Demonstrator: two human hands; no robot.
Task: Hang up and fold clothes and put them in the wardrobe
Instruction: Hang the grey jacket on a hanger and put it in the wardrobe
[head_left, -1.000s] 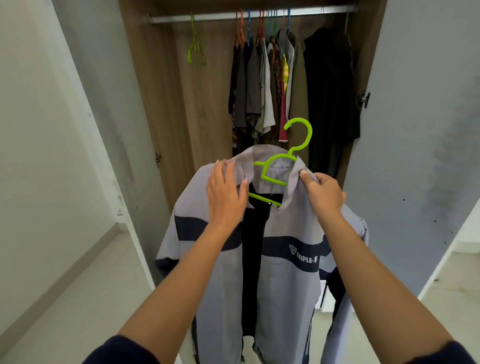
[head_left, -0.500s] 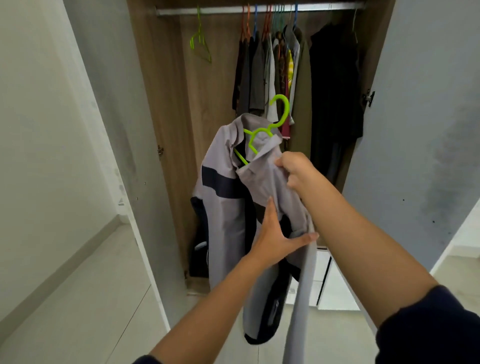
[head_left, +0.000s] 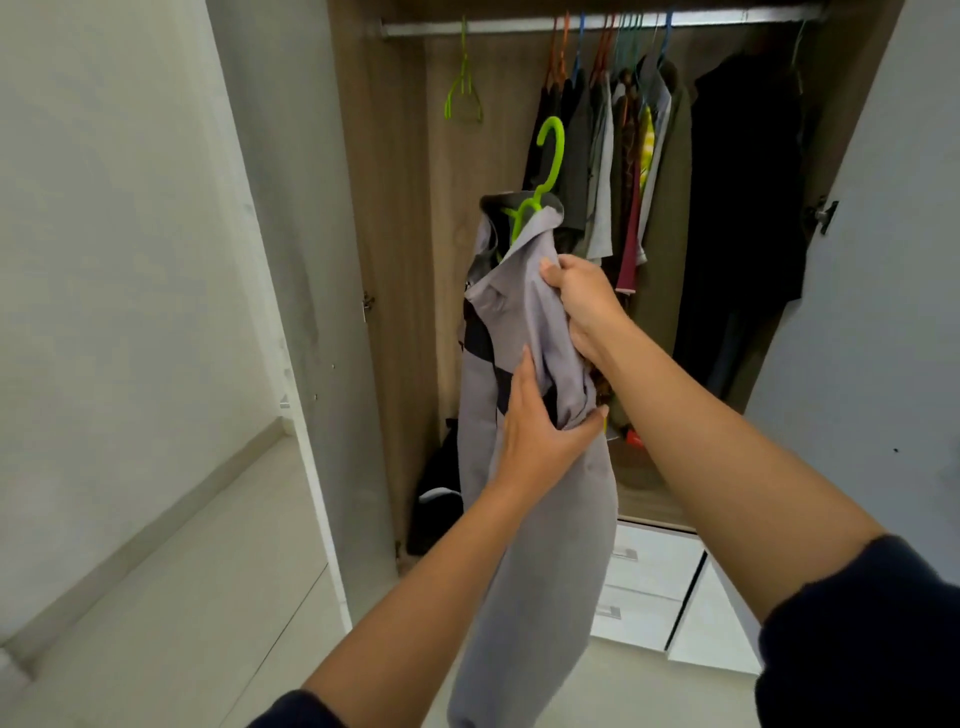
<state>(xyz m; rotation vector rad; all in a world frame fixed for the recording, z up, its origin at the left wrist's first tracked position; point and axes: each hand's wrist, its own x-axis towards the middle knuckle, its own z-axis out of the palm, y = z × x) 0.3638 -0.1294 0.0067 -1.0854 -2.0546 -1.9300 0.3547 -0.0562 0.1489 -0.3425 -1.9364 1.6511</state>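
I have turned the jacket (head_left: 519, 322) sideways and lifted it nearer the wardrobe (head_left: 395, 208), right hand (head_left: 576, 296) fingers clamped on its shoulder, left hand (head_left: 540, 431) fingers clamped on its middle, so I think the green hanger (head_left: 550, 156) can soon hook the far rail (head_left: 509, 27).

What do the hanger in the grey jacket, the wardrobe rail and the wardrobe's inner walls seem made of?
Hanger: likely moulded plastic, uniform lime green with a smooth, slightly glossy hook.
Rail: probably metal, a silvery tube with a bright streak along it.
Inner walls: wood-look board, matt brown with grain; laminate or veneer, cannot tell.
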